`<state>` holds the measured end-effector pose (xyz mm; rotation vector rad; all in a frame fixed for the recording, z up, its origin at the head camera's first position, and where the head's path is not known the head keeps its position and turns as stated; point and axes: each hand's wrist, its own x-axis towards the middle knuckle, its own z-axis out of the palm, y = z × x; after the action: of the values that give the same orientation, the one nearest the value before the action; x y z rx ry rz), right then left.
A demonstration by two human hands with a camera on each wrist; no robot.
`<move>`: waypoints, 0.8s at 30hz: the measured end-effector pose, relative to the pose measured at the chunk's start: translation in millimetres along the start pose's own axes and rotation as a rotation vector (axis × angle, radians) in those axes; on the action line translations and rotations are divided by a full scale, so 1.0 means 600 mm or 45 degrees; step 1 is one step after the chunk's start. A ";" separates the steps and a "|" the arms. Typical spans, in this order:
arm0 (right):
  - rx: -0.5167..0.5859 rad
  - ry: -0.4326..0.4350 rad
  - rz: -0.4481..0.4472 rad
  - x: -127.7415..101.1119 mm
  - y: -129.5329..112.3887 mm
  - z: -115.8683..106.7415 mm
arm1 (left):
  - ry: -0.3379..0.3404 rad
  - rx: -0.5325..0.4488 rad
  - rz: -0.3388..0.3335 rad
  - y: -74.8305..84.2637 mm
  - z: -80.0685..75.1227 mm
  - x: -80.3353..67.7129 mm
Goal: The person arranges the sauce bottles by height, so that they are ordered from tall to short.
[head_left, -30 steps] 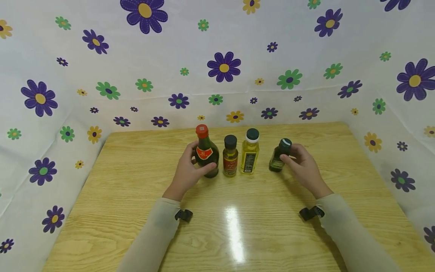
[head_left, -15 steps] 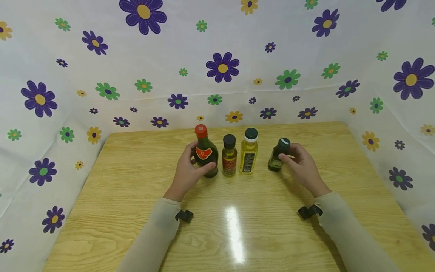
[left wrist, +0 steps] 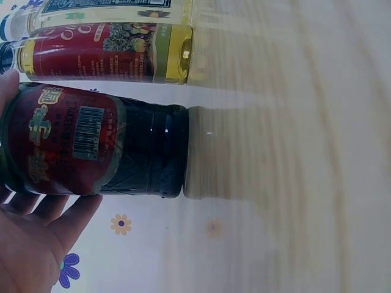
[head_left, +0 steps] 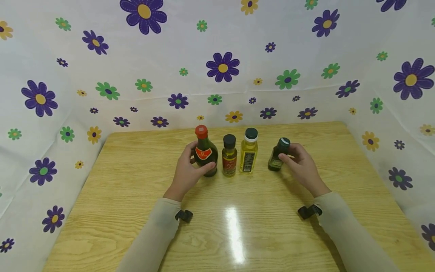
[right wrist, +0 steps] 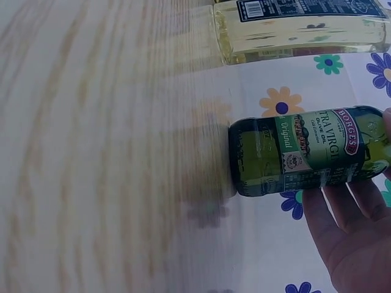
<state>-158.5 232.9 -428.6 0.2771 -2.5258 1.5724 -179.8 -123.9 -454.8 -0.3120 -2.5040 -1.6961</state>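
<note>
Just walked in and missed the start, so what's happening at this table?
A person sits at a wooden table with four bottles in a row. Their left hand holds the dark red-capped bottle at the left end, and their right hand holds the small green olive oil bottle at the right end. Between them stand a small red-labelled oil bottle and a taller yellow oil bottle, untouched. All four stand on the table.

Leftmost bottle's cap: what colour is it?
Red cap; the head view shows it best.
</note>
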 end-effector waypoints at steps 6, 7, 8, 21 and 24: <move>0.039 0.012 -0.022 -0.001 0.004 0.001 | 0.041 0.001 0.020 -0.002 -0.003 0.005; 0.045 0.013 -0.026 -0.001 0.005 0.001 | 0.053 0.000 0.025 -0.002 -0.004 0.006; 0.052 0.016 -0.030 -0.001 0.006 0.001 | 0.065 0.002 0.033 -0.002 -0.006 0.007; 0.055 0.015 -0.032 -0.002 0.007 0.002 | 0.130 -0.004 0.053 -0.005 -0.033 0.027; 0.062 0.009 -0.027 -0.001 0.005 0.003 | 0.144 -0.012 0.047 -0.011 -0.037 0.033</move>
<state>-158.5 233.0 -432.3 0.3028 -2.4741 1.6254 -201.2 -144.5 -448.4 -0.2543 -2.3962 -1.6632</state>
